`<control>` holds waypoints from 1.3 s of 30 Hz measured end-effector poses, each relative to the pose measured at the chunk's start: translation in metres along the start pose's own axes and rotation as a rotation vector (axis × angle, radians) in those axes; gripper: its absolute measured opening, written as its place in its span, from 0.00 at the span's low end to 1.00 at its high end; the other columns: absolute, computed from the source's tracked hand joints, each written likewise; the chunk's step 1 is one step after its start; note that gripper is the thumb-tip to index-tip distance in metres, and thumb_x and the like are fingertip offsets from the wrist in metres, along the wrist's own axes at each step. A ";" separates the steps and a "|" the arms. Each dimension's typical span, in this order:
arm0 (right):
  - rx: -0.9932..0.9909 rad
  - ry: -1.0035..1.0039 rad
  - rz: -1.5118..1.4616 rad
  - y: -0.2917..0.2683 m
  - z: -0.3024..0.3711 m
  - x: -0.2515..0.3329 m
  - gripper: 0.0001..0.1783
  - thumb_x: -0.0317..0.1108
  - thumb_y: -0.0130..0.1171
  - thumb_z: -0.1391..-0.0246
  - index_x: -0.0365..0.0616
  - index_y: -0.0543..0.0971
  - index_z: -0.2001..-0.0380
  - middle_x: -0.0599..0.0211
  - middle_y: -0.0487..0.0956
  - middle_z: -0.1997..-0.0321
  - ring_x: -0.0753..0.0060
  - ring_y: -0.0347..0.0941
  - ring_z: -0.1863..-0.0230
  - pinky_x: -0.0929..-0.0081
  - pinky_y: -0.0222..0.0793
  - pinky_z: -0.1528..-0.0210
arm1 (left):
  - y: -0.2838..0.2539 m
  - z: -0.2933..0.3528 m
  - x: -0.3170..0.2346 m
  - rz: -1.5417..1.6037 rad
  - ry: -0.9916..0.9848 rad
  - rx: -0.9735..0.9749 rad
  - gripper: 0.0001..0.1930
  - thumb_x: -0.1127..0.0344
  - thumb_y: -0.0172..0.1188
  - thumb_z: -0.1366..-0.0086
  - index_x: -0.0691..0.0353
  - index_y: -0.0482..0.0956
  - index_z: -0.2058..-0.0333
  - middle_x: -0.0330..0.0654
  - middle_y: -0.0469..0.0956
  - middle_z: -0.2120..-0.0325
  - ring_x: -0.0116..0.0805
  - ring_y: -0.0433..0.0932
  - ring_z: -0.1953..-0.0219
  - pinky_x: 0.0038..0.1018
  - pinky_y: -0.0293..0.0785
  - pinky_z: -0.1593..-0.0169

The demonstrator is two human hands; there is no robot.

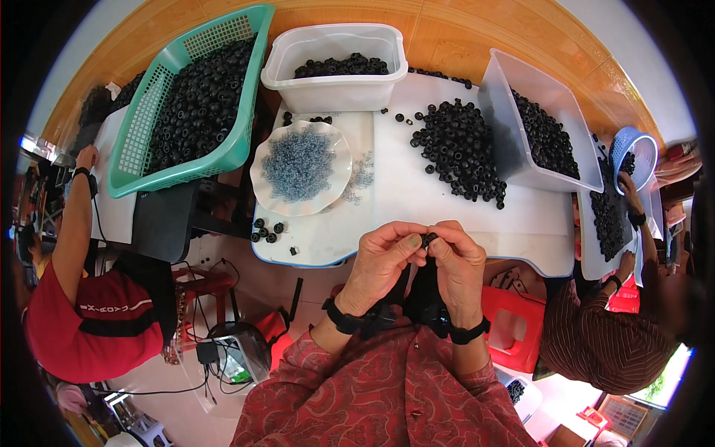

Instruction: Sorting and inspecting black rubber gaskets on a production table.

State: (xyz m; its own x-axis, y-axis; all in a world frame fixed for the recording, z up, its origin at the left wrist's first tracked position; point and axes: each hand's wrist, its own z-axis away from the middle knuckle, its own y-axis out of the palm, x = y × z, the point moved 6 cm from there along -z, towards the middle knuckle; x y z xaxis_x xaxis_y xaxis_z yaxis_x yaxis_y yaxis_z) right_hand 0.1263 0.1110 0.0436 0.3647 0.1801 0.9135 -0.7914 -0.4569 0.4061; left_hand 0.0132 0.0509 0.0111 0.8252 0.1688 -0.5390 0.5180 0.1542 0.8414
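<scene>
My left hand (382,262) and my right hand (459,267) meet just past the table's front edge. Both pinch one small black round part (428,239) between thumbs and fingertips, which partly cover it. Beyond them, a heap of similar black parts (458,149) lies on the white tabletop (402,201). To the left stands a scalloped white plate (261,183) piled with small translucent blue-grey rings (298,162); some rings have spilled beside its right rim. A few loose black parts (268,231) sit near the table's left front corner.
Black parts fill a green basket (123,175) at left, a white tub (335,95) at back and a clear bin (551,177) at right. Co-workers sit at left (97,320) and right (607,335); the right one's hand is by a blue basket (618,149). A red stool (514,298) stands close by.
</scene>
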 end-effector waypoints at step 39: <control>-0.026 -0.010 -0.012 0.005 0.003 0.002 0.10 0.19 0.61 0.43 0.36 0.82 0.58 0.70 0.76 0.60 0.80 0.71 0.60 0.83 0.67 0.56 | 0.002 0.001 -0.003 0.038 -0.027 0.009 0.11 0.73 0.57 0.31 0.69 0.78 0.52 0.42 0.81 0.63 0.25 0.80 0.64 0.22 0.80 0.60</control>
State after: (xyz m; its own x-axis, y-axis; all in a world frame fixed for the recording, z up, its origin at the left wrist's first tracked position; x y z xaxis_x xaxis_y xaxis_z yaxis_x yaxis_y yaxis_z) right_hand 0.1243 0.1065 0.0471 0.3796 0.1765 0.9082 -0.7991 -0.4321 0.4180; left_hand 0.0121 0.0498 0.0138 0.8500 0.1481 -0.5056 0.4881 0.1395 0.8615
